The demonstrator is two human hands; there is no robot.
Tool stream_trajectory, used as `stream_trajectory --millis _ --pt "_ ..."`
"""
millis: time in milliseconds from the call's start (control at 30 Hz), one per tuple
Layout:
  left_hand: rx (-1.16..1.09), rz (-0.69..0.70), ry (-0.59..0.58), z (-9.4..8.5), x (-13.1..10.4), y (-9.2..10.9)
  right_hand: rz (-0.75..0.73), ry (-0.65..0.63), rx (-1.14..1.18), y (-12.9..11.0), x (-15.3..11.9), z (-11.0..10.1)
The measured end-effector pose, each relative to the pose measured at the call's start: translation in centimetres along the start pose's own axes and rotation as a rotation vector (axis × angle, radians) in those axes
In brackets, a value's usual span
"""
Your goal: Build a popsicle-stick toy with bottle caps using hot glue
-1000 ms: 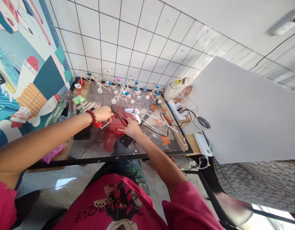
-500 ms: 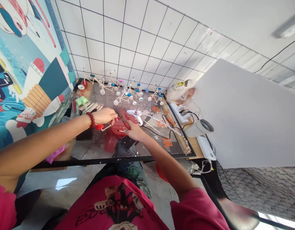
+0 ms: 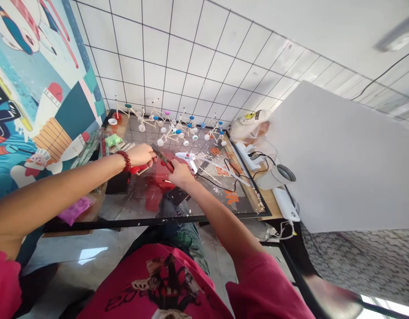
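Note:
My right hand [image 3: 182,173] is closed round the red handles of a pair of pliers [image 3: 163,158], whose dark jaws point up and left. The jaw tips are beside the fingers of my left hand [image 3: 143,157], which are pressed together; whatever they hold is too small to make out. Below my left hand lie a red round piece [image 3: 134,169] and a thin wooden stick. A white glue gun [image 3: 187,157] rests just beyond my right hand on the glass-topped table [image 3: 131,201].
Several stick models with white and blue round parts [image 3: 179,131] stand along the back. A green packet [image 3: 113,140] and a pink packet [image 3: 75,210] are at left. At right are a power strip [image 3: 247,156], black cord and a white lamp [image 3: 274,177].
Both hands and the pliers have shifted a little to the left. The pliers' jaws now sit slightly higher, still close to my left fingers.

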State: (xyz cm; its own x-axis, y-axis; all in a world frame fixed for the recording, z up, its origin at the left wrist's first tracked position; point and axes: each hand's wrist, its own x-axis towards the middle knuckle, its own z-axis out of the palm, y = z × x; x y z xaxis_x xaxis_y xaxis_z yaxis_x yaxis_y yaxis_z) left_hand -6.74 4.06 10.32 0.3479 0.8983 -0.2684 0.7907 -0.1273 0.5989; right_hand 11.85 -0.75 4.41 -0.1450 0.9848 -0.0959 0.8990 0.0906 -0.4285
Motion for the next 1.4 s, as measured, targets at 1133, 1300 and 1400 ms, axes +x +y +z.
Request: stream_trajectory --millis 1133,1300,1400 --pt "-0.106 0.066 0.053 -1.5 0.2 -1.0 -0.04 0.106 -0.131 -1.0 0.0 -2.9" --pt "-0.121 0.214 0.083 -1.0 0.5 -0.8 -0.002 0.007 0.171 -0.6 -0.3 -2.8" --pt "-0.128 0.217 0.024 -0.8 0.1 -0.3 0.025 -0.233 0.506 -0.1 -0.8 -3.2"
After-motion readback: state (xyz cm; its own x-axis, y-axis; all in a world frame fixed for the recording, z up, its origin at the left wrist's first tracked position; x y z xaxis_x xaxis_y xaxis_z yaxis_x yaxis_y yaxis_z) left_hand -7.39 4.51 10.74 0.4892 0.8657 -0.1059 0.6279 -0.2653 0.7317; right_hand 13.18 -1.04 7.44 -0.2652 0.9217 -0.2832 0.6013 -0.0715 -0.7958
